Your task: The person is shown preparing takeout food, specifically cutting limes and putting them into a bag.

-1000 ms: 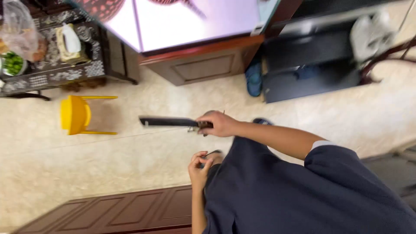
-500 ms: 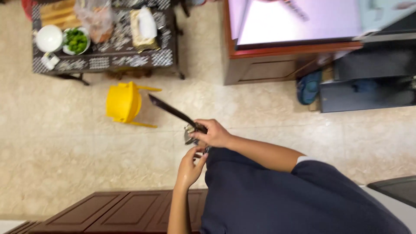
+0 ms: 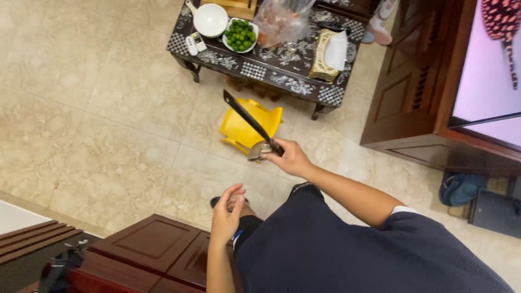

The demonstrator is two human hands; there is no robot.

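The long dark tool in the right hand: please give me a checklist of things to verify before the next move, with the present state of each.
1. Right hand grips the long dark tool at its lower end: ok.
2. Left hand is empty and apart from the tool: ok.
3. Tool tip points away from the body: ok.
4. Tool is above the yellow stool, whether touching it: cannot tell.
5. Low table with the bowl of green fruit is beyond the tip: ok.

The small plastic stool [image 3: 251, 126] is yellow, the round fruits in the white bowl [image 3: 241, 35] are green, and the low wooden table [image 3: 287, 81] has a black-and-white checkered pattern.
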